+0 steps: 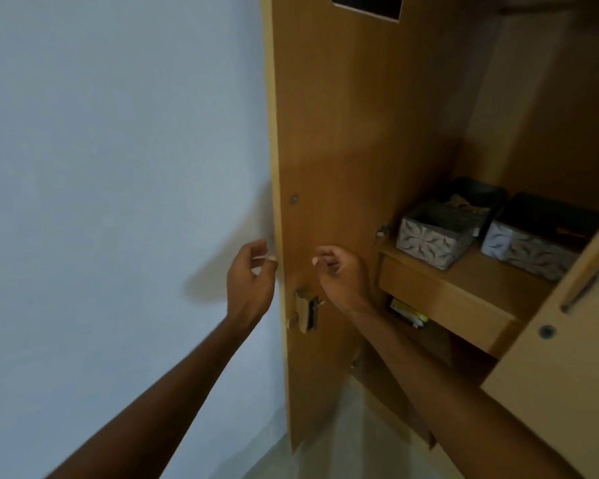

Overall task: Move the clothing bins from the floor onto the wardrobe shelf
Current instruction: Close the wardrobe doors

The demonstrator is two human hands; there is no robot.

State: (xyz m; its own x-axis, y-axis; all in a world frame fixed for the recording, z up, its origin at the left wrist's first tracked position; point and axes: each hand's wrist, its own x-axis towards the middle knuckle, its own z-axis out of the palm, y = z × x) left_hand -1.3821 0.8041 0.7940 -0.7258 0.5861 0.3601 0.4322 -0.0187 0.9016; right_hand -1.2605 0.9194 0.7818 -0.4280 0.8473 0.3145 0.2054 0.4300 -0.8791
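Two grey patterned fabric bins stand side by side on the wardrobe shelf [464,288]: the left bin [429,240] holds folded dark cloth, the right bin [533,250] is dark inside. My left hand [251,281] hovers at the outer edge of the open left wardrobe door [325,150], fingers loosely curled and holding nothing. My right hand [339,271] is in front of the door's inner face, just above its lock [305,311], fingers curled and empty. Both hands are apart from the bins.
A pale blue wall [118,167] fills the left. The right wardrobe door [567,357] stands open at the lower right. A lower compartment under the shelf holds small yellow and dark items [408,312]. Light floor [325,454] shows at the bottom.
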